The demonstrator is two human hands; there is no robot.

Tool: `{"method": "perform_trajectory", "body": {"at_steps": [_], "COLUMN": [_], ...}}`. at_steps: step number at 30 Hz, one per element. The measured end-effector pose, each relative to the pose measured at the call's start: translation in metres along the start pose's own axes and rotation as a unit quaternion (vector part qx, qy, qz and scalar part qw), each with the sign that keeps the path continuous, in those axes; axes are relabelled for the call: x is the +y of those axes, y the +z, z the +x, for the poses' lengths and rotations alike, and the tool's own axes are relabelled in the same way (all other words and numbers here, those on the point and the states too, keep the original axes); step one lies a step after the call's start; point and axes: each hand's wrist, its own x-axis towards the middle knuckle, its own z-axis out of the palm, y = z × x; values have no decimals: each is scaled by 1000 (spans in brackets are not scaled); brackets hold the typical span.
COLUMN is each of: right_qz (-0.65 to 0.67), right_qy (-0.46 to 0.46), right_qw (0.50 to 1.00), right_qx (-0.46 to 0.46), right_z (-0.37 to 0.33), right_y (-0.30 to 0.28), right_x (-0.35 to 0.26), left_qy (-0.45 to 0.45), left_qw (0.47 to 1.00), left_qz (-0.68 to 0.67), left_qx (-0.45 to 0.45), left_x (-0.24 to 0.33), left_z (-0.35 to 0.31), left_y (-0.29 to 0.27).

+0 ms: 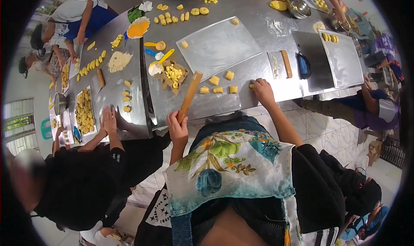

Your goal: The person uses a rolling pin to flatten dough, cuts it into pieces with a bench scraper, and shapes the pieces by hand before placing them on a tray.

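Note:
My left hand (177,124) is closed round the lower end of a plain wooden rolling pin (190,95), which slants up over the table's front edge. Close to that edge, my right hand (263,91) has its fingers on a small piece of yellow dough (252,86), mostly covered by them. Between the two hands, several more yellow dough pieces (218,90) sit in short rows on the steel table (246,100). Just left of the pin lie small yellow cubes (174,73) on a piece of brown paper.
Beyond my hands lies a large metal tray (217,47) with two dough pieces. Left of it are yellow scoops (161,65) and an orange dish (138,28). A wooden-handled scraper (286,64) and a dark blue item (303,65) lie rightward. Co-workers stand around; one's hands (108,120) press together at left.

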Motion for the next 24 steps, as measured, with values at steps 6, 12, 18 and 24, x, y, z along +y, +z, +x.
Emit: {"method": "perform_trajectory", "body": {"at_steps": [6,12,18,24], "right_qz": [25,-10,28,21], "right_qy": [56,204,272,293], "right_qw": [998,978,957,947], "right_qx": [-31,43,99,129], "right_z": [-3,2,0,7], "right_y": [10,19,33,28], "right_x": [6,12,23,10], "left_qy": [-10,-10,-7,-17], "left_qw": [1000,1000,999,1000], "left_qz": [-11,4,21,15], "left_qx": [24,28,29,5], "left_x": [-6,-19,-26,-29], "left_z": [-16,-30,-35,-34], "left_y": [-17,-28,-39,-44]}}
